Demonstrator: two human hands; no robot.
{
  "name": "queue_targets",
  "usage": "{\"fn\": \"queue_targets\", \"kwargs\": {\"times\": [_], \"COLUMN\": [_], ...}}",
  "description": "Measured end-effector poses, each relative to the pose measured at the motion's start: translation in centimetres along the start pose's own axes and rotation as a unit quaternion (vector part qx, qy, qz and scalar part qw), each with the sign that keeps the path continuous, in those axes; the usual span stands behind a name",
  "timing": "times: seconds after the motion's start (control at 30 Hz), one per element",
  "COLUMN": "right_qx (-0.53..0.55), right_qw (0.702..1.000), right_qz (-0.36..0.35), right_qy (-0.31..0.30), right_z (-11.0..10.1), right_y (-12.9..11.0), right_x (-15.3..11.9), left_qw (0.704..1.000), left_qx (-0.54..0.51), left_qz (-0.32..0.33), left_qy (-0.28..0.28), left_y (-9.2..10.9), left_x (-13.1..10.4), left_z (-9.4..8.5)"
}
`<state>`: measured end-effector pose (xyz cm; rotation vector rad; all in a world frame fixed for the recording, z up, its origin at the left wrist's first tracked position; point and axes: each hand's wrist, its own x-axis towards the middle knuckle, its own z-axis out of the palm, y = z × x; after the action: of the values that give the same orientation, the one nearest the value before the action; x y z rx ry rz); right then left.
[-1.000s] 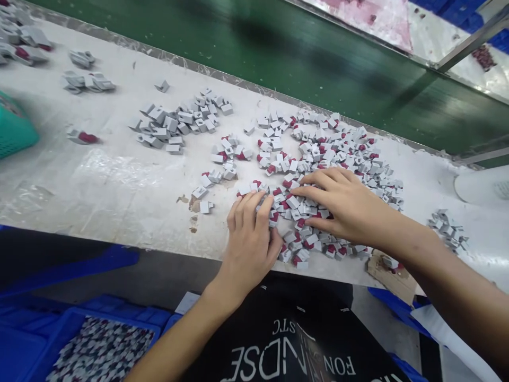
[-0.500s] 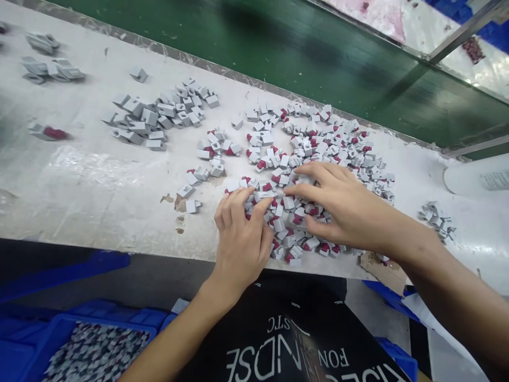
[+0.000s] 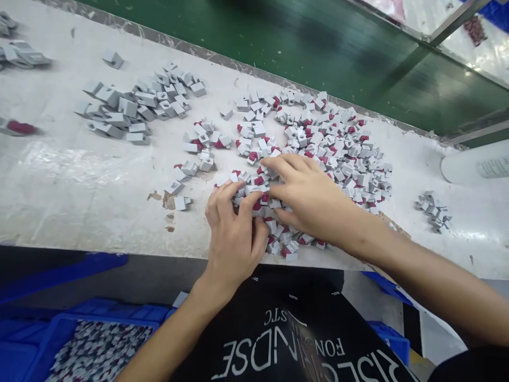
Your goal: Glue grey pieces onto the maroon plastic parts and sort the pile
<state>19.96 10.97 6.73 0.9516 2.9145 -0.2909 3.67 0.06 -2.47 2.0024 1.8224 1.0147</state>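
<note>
A wide pile of small grey and dark-red plastic pieces (image 3: 342, 148) lies on the white table (image 3: 99, 207). My left hand (image 3: 236, 228) rests at the pile's left front part, fingers curled and thumb raised near the index finger; whatever is between them is too small to tell. Reaching in from the right, my right hand (image 3: 308, 199) touches the same pieces, its fingers spread and bent toward the left hand. The two hands are close together but apart. Some pieces under the fingers are hidden.
Grey pieces (image 3: 127, 106) form a heap at the left, and a smaller cluster (image 3: 433, 212) lies at the right near a white cylinder (image 3: 477, 162). Below the table edge stands a blue crate (image 3: 51, 339) full of pieces. A green surface (image 3: 278, 48) runs behind the table.
My right hand has moved left, closer to my left hand, over the pile. The left hand has shifted slightly left. The view has shifted a little too.
</note>
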Motion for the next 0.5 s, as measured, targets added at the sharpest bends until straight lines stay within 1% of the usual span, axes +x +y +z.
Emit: {"fn": "queue_targets", "kwargs": {"times": [0.13,0.2,0.27,0.33,0.4,0.47,0.5], "right_qx": [0.123,0.182,0.222,0.236,0.23,0.208,0.193], "right_qw": [0.992,0.982,0.974,0.97,0.97,0.973,0.976], "right_qz": [0.031,0.042,0.04,0.026,0.015,0.021,0.031], "right_qy": [0.01,0.021,0.033,0.051,0.075,0.096,0.095], "right_z": [-1.8,-2.3,-2.3,-2.2,-2.3,-2.7,-3.0], "right_y": [0.7,0.7,0.4,0.0,-0.3,-0.6,-0.7], "right_x": [-0.2,-0.1,0.0,0.1,-0.1,-0.9,-1.5], "left_qw": [0.999,0.999,0.996,0.993,0.992,0.992,0.991], "left_qx": [-0.027,-0.024,-0.025,-0.039,-0.051,-0.046,-0.036], "left_qz": [-0.001,0.008,0.028,0.048,0.06,0.07,0.075], "left_qy": [0.018,0.046,0.078,0.097,0.1,0.099,0.105], "left_y": [0.1,0.1,0.2,0.2,0.1,-0.5,-1.0], "left_x": [0.1,0.5,1.0,1.6,2.2,2.6,2.7], "left_z": [-0.6,-1.1,-1.5,-2.0,-2.3,-2.7,-3.0]}}
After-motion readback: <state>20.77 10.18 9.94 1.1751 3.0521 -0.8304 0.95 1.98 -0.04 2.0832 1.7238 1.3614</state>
